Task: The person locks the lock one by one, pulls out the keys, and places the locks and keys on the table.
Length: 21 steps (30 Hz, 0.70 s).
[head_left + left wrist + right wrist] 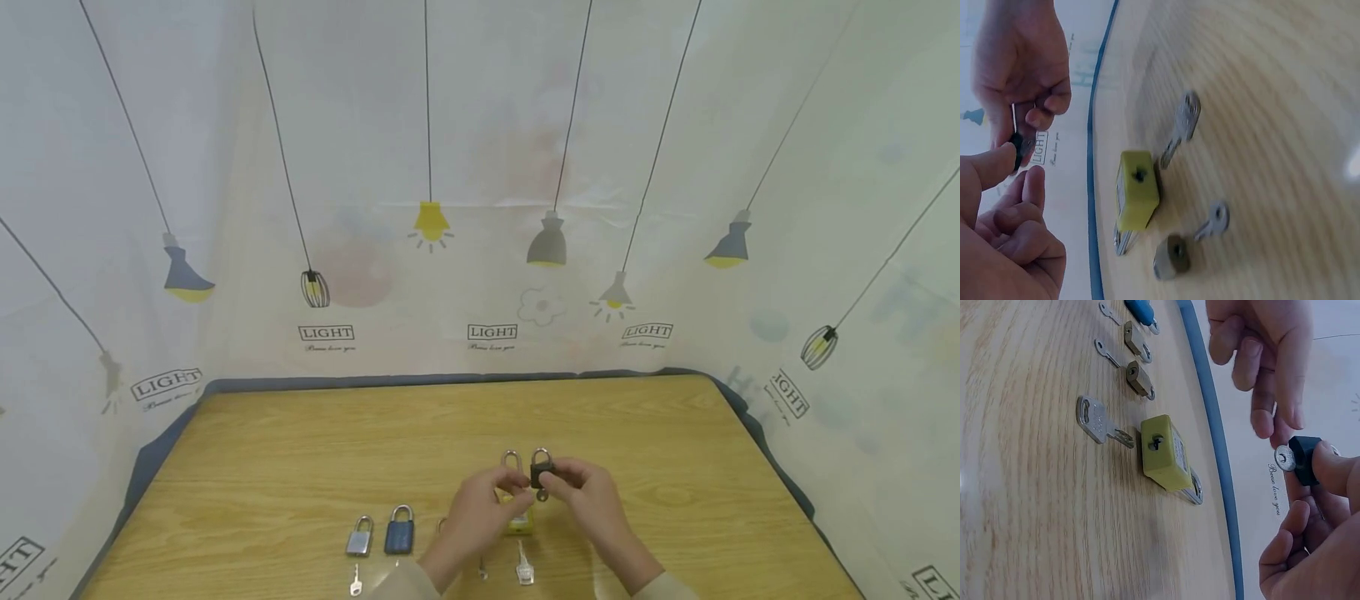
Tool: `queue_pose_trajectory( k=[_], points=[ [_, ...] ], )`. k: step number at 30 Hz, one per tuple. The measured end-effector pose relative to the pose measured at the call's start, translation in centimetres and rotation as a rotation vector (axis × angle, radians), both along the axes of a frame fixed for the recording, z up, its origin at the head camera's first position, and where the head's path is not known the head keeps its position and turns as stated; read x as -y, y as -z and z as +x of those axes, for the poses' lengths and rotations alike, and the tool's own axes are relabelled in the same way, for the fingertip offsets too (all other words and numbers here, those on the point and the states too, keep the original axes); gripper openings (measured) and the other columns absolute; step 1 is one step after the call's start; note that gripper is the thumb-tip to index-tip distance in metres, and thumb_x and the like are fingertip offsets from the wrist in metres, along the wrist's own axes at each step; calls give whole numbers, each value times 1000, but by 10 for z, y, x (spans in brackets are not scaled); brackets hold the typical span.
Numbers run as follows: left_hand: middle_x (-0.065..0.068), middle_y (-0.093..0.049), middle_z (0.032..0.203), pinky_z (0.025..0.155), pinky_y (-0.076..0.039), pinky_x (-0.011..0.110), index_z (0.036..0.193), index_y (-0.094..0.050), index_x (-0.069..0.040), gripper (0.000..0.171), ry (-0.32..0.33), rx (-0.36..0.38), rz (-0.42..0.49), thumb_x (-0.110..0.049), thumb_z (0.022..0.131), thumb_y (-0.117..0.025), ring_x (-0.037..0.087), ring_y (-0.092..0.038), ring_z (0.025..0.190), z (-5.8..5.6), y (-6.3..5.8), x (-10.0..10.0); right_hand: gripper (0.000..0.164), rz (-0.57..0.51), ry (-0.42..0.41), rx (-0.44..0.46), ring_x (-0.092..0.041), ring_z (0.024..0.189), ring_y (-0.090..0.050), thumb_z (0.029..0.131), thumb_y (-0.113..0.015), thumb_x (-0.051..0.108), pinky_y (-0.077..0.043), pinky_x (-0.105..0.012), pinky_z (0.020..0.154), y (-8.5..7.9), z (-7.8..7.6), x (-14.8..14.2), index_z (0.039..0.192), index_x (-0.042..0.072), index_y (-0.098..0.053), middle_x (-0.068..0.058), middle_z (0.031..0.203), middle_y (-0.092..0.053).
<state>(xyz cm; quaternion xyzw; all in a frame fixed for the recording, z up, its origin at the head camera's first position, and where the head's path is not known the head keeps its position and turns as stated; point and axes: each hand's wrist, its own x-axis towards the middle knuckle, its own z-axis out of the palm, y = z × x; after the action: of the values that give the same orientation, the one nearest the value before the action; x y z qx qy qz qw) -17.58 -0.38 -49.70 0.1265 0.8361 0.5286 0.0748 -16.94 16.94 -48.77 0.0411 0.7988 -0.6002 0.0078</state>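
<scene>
My right hand (596, 504) holds a small black padlock (1305, 459) between thumb and fingers, above the table. The shackle points up, away from me, in the head view. A key (1284, 458) sits in the bottom of the padlock, its round head sticking out. Close beside it is my left hand (480, 512), thumb and forefinger extended toward the key and apart from each other. Whether those fingertips touch the padlock is unclear. Beneath the hands lies a yellow padlock (1163, 453), its keyhole facing me, with a loose key (1097, 422) in front of it.
On the wooden table (300, 450), a silver padlock (360, 537) and a blue padlock (400, 531) lie left of my hands. Small brass-coloured padlocks (1137, 376) lie between the blue and yellow ones. Loose keys (356, 579) lie before them. A printed curtain (480, 275) surrounds the table.
</scene>
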Motion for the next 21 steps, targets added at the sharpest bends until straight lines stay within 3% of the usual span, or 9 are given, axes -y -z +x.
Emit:
queue_pose_trajectory(
  k=[5,9,21],
  points=[
    [-6,-65,91,64,-47,26,97,-68,-16,19,0,68,121,-33,87,-69,12,-55,79,6,4,-10,24,0,9,32,-17,91,-61,88,-68,17,-50,-45,89,0,-1,-3,107,3,-67,-5,101,-69],
    [-3,-65,89,70,-49,28,96,-69,-12,21,-10,140,212,-31,87,-69,13,-55,82,8,5,-16,26,-9,13,52,-17,91,-59,88,-68,18,-49,-44,89,-1,-1,-3,108,2,-66,-5,100,-68],
    [1,-69,95,86,-49,43,98,-69,-9,23,-62,247,330,-28,86,-70,16,-60,90,9,12,-24,32,-30,32,65,-21,99,-60,88,-68,26,-40,-58,98,-3,2,-2,109,3,-64,-7,103,-68]
  ],
)
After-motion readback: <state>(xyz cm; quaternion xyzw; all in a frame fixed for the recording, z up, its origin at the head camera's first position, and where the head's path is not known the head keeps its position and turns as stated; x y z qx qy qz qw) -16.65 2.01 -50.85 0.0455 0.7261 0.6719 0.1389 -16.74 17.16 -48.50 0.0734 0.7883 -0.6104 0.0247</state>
